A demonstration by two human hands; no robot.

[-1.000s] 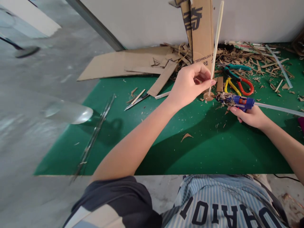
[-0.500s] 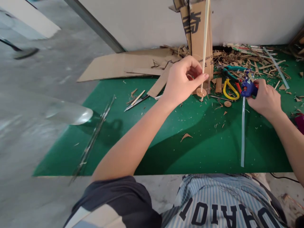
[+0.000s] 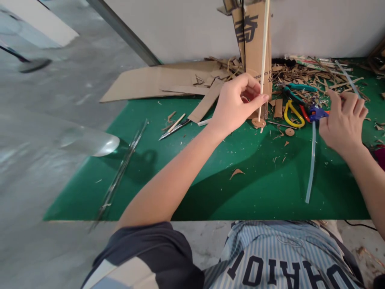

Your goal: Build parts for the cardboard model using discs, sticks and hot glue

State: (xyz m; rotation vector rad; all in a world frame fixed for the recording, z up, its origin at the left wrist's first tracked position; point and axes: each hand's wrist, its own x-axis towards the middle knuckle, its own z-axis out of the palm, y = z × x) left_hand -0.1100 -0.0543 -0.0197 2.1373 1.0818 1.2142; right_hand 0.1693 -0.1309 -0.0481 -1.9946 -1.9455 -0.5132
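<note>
My left hand (image 3: 236,104) pinches a thin pale wooden stick (image 3: 265,44) between thumb and fingertips and holds it nearly upright. Near its lower end a small round cardboard disc (image 3: 258,123) sits around the stick, whose tip shows below. To the right, my right hand (image 3: 343,122) is closed loosely around the handle side of a blue glue gun (image 3: 317,114); most of the handle is hidden by the hand. A long translucent glue stick (image 3: 311,164) sticks out of the gun toward me. A second cardboard disc (image 3: 289,132) lies on the green table between the hands.
Pliers with teal handles (image 3: 302,87) and a yellow-handled tool (image 3: 293,120) lie behind the glue gun. Cardboard scraps (image 3: 319,76) heap along the wall. An upright cardboard piece (image 3: 255,52) stands behind my left hand. A craft knife (image 3: 174,129) and thin wires (image 3: 123,168) lie left.
My right hand has shifted slightly right and its fingers have lifted and loosened around the glue gun. The gun and its glue stick have tilted. My left hand still holds the stick.
</note>
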